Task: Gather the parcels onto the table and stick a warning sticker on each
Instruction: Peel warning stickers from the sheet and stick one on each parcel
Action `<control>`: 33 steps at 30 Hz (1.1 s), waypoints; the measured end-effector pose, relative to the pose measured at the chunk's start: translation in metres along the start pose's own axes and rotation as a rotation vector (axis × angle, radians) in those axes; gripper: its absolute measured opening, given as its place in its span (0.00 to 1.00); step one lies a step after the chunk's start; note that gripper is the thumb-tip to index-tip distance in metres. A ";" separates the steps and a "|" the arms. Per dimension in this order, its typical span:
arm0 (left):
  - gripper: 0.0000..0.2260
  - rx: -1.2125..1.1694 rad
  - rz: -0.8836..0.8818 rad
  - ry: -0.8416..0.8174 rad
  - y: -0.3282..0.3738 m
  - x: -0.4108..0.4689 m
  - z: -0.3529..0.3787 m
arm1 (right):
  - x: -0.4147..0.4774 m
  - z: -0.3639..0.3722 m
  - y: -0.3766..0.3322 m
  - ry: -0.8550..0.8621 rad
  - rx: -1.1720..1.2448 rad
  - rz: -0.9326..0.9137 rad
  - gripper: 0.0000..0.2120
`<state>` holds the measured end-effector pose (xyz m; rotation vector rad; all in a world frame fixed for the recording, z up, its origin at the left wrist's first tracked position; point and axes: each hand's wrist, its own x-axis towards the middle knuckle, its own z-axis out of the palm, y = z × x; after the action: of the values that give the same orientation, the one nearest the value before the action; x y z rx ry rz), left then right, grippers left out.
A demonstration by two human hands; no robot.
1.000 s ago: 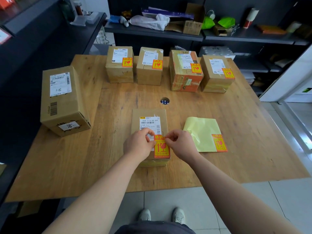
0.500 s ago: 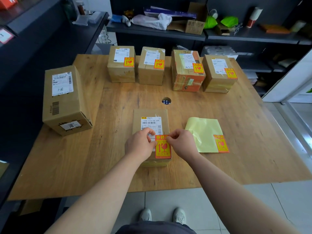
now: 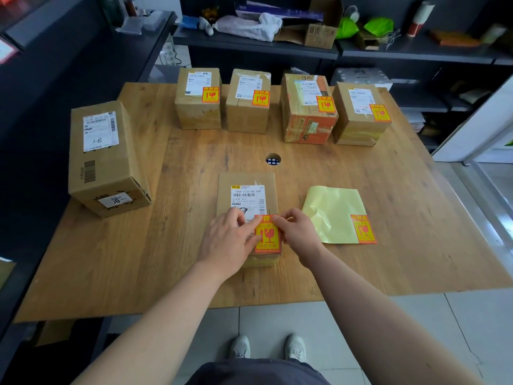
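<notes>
A small brown parcel with a white label lies on the wooden table right in front of me. A red and yellow warning sticker sits on its near end. My left hand presses the sticker's left side with straight fingers. My right hand pinches the sticker's top right corner. A row of stickered parcels stands at the back. A larger box at the left shows no sticker.
A yellow backing sheet with one sticker on its corner lies right of the parcel. A round cable hole is in the table's middle. Dark shelves with clutter stand behind, and a dark counter runs along the left.
My left hand's fingers have flattened from a pinch onto the sticker's left side. The sticker lies lower on the parcel top. My right hand stays at the top right corner.
</notes>
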<state>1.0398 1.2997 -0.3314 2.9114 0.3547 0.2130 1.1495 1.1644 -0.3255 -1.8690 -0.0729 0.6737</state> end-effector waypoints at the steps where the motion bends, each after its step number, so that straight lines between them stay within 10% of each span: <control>1: 0.23 0.023 -0.018 0.000 -0.005 -0.001 -0.001 | 0.001 0.000 -0.002 -0.010 0.014 0.020 0.08; 20: 0.33 -0.292 -0.120 -0.221 -0.012 -0.014 0.003 | -0.019 -0.024 0.019 -0.237 -0.124 0.003 0.18; 28: 0.36 -0.395 -0.221 -0.268 -0.018 -0.025 0.003 | -0.021 0.002 0.009 -0.172 -1.060 -0.700 0.27; 33: 0.35 -0.331 -0.213 -0.254 -0.019 -0.025 0.004 | -0.031 0.000 0.023 -0.224 -1.176 -0.819 0.25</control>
<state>1.0119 1.3105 -0.3423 2.5127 0.5254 -0.1195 1.1181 1.1441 -0.3325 -2.5084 -1.5688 0.2153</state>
